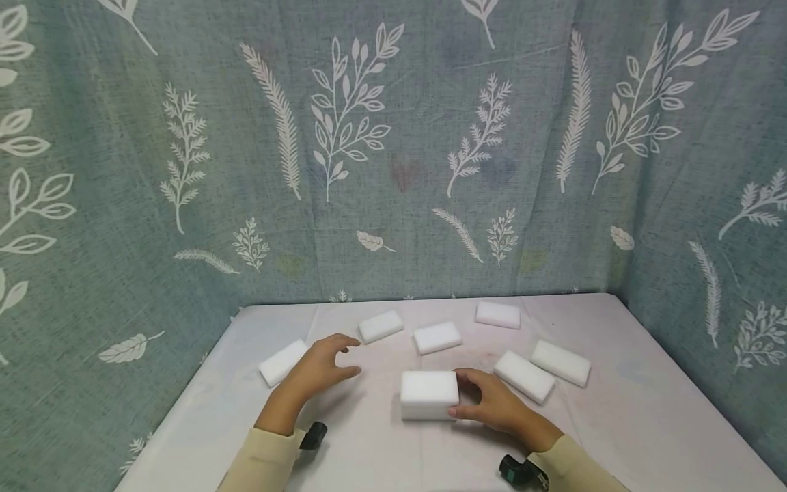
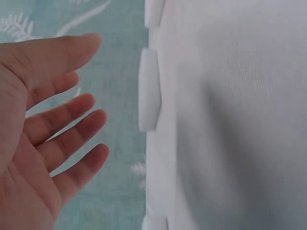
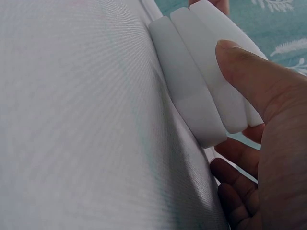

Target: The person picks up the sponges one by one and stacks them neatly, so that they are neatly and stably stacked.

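Note:
A stack of three white sponges [image 1: 430,395] stands at the front middle of the table, its layers plain in the right wrist view. My right hand [image 1: 494,403] grips the stack's right end, the thumb [image 3: 240,67] on the near side and fingers round the far side, partly hidden. My left hand [image 1: 322,365] is held over the table left of the stack, fingers spread and nothing in them. It overlaps a lone white sponge [image 1: 281,362] in the head view. The left wrist view shows its palm turned toward the camera and another sponge [image 2: 149,91] farther off.
Several loose white sponges lie flat on the pale cloth-covered table [image 1: 639,410]: two behind the stack, one at the back right [image 1: 498,315], and two side by side [image 1: 561,362] close to my right hand. Leaf-patterned curtain [image 1: 406,150] encloses the back and sides.

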The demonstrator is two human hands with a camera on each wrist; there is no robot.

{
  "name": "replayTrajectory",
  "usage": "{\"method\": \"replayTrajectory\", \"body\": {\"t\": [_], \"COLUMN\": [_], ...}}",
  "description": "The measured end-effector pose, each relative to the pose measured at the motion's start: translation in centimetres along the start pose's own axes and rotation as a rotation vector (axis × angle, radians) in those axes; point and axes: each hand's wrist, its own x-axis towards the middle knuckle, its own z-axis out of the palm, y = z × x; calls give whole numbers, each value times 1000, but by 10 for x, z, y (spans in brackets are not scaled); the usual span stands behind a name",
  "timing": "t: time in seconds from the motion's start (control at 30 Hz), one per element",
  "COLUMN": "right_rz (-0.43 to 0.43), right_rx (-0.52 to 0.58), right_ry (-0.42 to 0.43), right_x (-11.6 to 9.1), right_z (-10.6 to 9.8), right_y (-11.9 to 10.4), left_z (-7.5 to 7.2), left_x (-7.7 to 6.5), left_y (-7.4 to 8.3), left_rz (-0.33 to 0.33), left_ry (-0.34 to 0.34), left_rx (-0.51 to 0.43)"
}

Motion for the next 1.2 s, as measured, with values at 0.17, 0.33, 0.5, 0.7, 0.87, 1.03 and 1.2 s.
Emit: {"method": "replayTrajectory", "body": {"t": [0.17,0.33,0.5,0.7,0.87,1.03,1.2], "right_rz": [-4,-14,-10,-8,-34,-39,-31], "right_rx": [-4,-6,-5,7,32,36,24], "right_ry": [0,6,7,6,11,13,23], "right_x": [0,1,0,1,1,1,2], "right_z": [1,1,1,0,0,0,1], "right_y": [0,-1,-3,-2,0,1,1], "left_z": [-8,-16,-27,-42,-48,-53,-56], "left_x": [-2,-6,-10,-17,-21,-25,-27], "left_y": [-17,-39,-61,-85,-100,-110,-115], "left_rz": [-45,-83,-129,-202,-243,-276,-314], "left_ry": [37,51,58,78,72,70,46], "left_rx": [32,54,41,31,48,45,46]}}
